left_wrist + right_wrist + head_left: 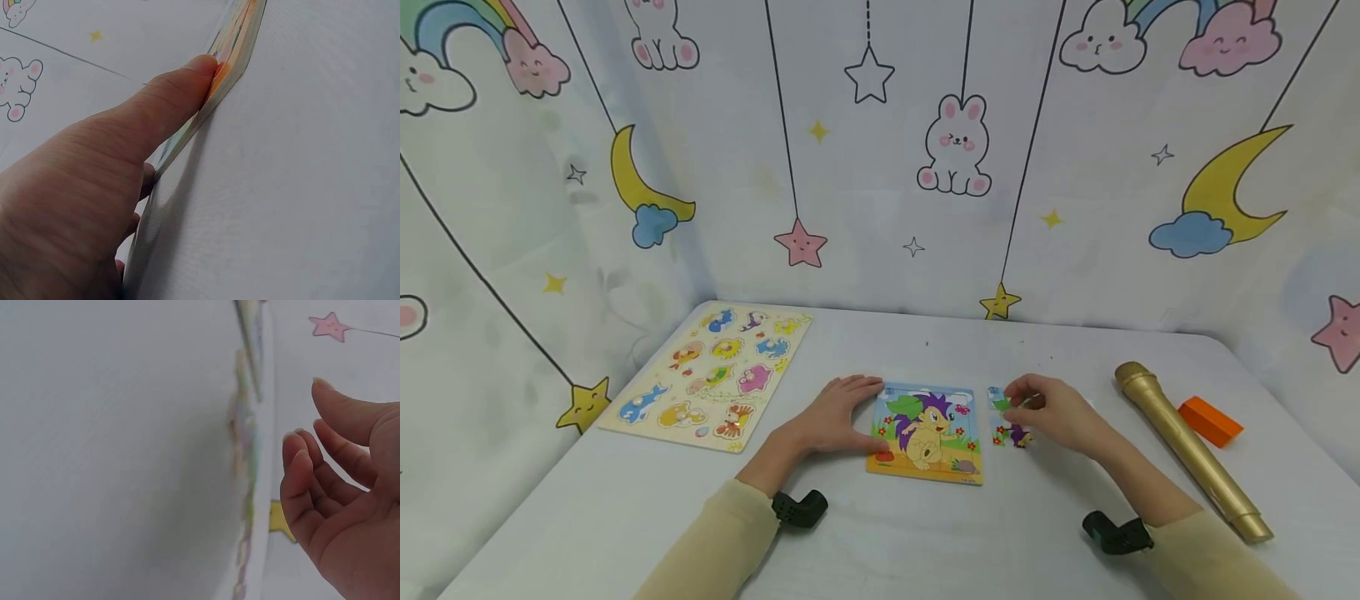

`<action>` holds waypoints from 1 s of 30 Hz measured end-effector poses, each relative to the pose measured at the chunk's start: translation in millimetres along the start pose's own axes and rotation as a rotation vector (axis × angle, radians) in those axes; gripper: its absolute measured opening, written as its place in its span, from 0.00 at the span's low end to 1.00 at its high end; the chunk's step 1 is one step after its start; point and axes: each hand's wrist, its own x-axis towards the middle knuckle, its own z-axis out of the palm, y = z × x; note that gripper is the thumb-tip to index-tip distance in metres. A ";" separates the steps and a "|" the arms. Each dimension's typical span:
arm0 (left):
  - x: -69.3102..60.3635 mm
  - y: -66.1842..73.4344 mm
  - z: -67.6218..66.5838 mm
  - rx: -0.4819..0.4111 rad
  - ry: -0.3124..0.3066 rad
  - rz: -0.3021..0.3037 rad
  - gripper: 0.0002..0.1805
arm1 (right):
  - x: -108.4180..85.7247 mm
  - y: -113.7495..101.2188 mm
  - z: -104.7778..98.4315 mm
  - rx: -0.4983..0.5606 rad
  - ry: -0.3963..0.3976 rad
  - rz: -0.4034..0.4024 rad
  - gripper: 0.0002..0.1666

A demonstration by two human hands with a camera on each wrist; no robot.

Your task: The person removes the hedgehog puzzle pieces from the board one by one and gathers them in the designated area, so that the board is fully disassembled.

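Observation:
A square hedgehog jigsaw puzzle (pixel 934 433) lies on the white table in front of me. My left hand (pixel 831 421) rests at its left side, with the thumb over the lower left edge and the fingers stretched toward the upper left corner. The left wrist view shows that thumb (pixel 181 87) on the puzzle's face. Loose jigsaw pieces (pixel 1000 429) lie just right of the puzzle, partly covered by my right hand (pixel 1060 410). In the right wrist view, this hand is above the table with bent fingers apart from the thumb and nothing between them.
A larger animal picture board (pixel 718 375) lies at the table's left. On the right are a gold microphone-shaped tube (pixel 1195 454) and an orange block (pixel 1212 421). A patterned curtain (pixel 880 192) hangs behind the table.

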 end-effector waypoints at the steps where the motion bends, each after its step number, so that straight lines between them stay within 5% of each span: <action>1: 0.1 -0.1 0.0 0.001 0.000 -0.001 0.52 | 2.1 -2.9 0.3 0.017 -0.001 -0.009 0.19; 13: 0.3 0.0 -0.8 -0.002 0.005 0.008 0.53 | 26.5 -41.2 36.7 0.150 -0.056 -0.064 0.23; 21: 0.2 1.2 -1.9 -0.022 0.000 0.016 0.52 | 41.7 -47.7 63.6 0.093 -0.118 -0.032 0.21; 30: 0.2 -0.3 -1.9 -0.022 -0.007 0.008 0.52 | 40.4 -48.5 71.2 0.045 -0.147 -0.001 0.22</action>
